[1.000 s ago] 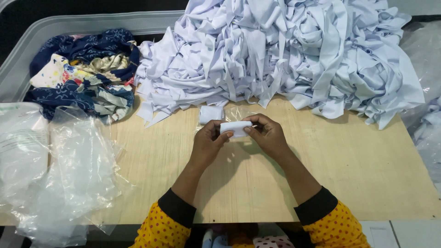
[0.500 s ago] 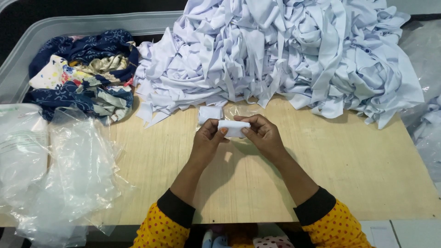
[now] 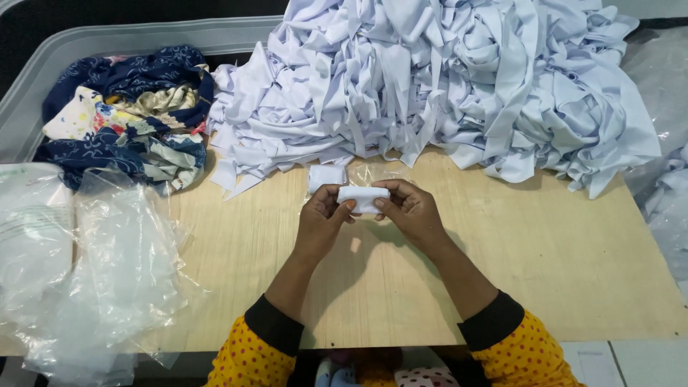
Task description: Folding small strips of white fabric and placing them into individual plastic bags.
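Note:
Both of my hands hold one small folded white cloth [image 3: 363,198] just above the wooden board [image 3: 545,251]. My left hand [image 3: 322,220] pinches its left end and my right hand [image 3: 413,212] pinches its right end. Just behind the hands lies a small clear plastic bag [image 3: 373,173] with another folded white cloth [image 3: 326,176] at its left end. A big heap of white cloth strips [image 3: 444,79] fills the back of the board.
A bundle of dark blue flowered fabric [image 3: 125,115] sits at the back left in a grey plastic tub [image 3: 43,72]. Loose clear plastic bags [image 3: 100,265] pile up at the left edge. More plastic lies at the right edge [image 3: 666,201].
My hands and the folded cloth have shifted slightly away from me, towards the plastic bag. Nothing else has moved.

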